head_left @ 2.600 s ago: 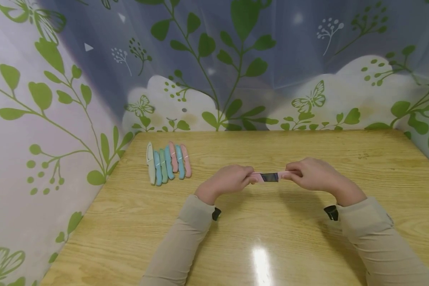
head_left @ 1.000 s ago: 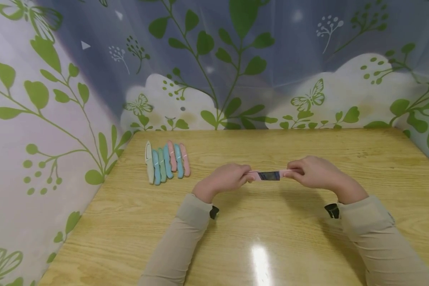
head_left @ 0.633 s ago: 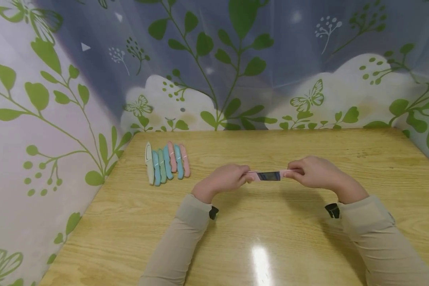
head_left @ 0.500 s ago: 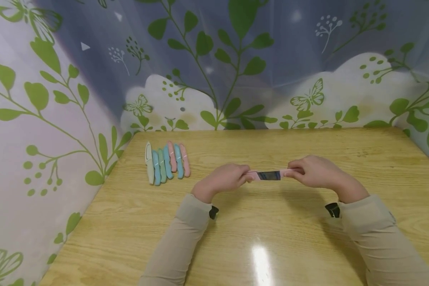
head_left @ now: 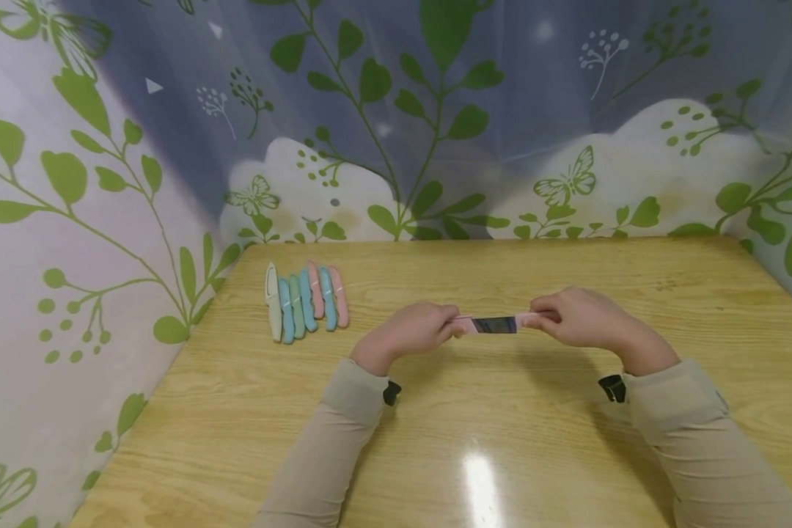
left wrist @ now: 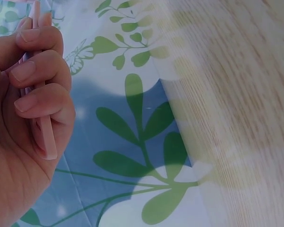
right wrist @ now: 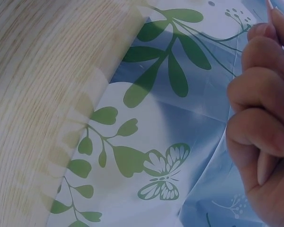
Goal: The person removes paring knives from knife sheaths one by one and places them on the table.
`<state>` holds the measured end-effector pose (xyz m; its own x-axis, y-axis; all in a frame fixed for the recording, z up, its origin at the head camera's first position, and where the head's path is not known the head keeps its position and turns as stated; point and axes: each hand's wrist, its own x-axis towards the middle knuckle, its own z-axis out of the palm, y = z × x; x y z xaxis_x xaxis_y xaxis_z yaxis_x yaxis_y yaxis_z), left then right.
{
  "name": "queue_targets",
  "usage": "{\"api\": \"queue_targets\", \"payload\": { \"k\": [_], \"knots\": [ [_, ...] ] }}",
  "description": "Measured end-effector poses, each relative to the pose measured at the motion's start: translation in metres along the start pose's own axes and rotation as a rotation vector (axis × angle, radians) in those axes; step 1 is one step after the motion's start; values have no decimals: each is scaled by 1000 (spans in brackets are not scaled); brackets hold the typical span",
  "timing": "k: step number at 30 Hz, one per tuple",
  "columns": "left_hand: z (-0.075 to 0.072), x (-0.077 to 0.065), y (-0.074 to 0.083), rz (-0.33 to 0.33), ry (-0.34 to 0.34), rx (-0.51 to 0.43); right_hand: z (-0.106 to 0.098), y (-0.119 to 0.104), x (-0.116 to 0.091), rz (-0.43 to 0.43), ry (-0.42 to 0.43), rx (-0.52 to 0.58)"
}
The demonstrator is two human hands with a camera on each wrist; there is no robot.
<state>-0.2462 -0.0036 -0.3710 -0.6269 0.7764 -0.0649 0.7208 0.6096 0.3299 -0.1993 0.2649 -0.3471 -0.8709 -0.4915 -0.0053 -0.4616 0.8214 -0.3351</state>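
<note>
Above the middle of the table, both hands hold a pink knife [head_left: 495,325] level between them. Its dark, shiny blade shows bare between two pink parts. My left hand [head_left: 412,328] grips the left pink part; in the left wrist view its curled fingers lie over a pink strip [left wrist: 48,137] that sticks out below them. The right pink part is in my right hand [head_left: 581,319]. In the right wrist view the right hand's fingers [right wrist: 260,90] are curled, and a thin pink edge shows at the top. Fingers hide both ends of the knife in the head view.
At the back left of the wooden table [head_left: 435,455] lies a row of several small knives [head_left: 306,301] in cream, blue, green and pink, side by side. A leaf-patterned cloth [head_left: 369,169] hangs right behind the table and along its left side.
The hands stay almost in place. Since the earliest frame slightly more of the dark blade shows between the pink parts. The view has shifted a little; the row of knives is unchanged.
</note>
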Motion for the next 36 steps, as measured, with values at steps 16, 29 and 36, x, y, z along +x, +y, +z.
{"api": "queue_targets", "payload": {
  "k": [16,29,36],
  "knots": [
    [0,0,-2,-6,5,-1,0,5,0,14,-12,23],
    [-1,-1,-2,8,6,-2,0,5,-1,19,-19,29],
    [0,0,-3,5,9,-3,-1,6,-1,14,-14,30]
  ]
}}
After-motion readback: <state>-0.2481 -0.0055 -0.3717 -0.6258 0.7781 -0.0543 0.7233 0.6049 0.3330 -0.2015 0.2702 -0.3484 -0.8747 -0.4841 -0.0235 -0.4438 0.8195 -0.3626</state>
